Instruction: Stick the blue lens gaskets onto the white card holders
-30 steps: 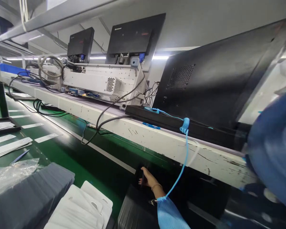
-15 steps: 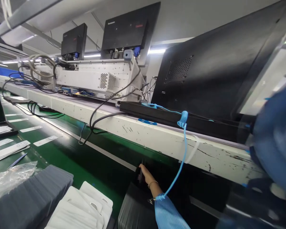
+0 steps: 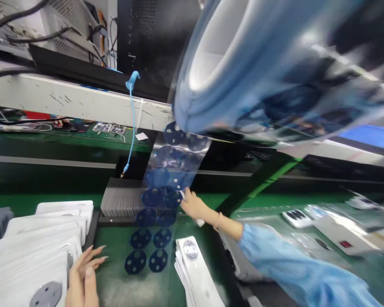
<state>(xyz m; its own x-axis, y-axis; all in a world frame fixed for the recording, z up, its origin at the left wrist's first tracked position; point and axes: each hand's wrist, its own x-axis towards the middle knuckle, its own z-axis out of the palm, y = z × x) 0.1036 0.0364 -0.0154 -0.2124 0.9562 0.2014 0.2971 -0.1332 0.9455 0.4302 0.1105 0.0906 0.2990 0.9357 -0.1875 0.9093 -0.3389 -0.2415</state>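
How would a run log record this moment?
left hand: open, by white plates | right hand: on disc sheet | grip unclear

Light cool, even, fairly bright; source out of frame. Green mat [image 3: 115, 243] glossy, with pale sheen near left hand [image 3: 83, 277]. Deep shadow under white shelf rail [image 3: 67, 102]; detail there lost in black. Big blue-and-white shape [image 3: 243, 64] close to lens, upper right: heavy motion smear, out of focus, unreadable. Clear film strip with blue discs [image 3: 166, 187] fairly sharp low down, blurred higher up. White devices [image 3: 339, 230] at right streaked and soft. White card stack [image 3: 35, 243], near left, sharpest. Right hand [image 3: 193, 207] slightly soft. Wide-angle bend: rail tilts and curves toward edges.
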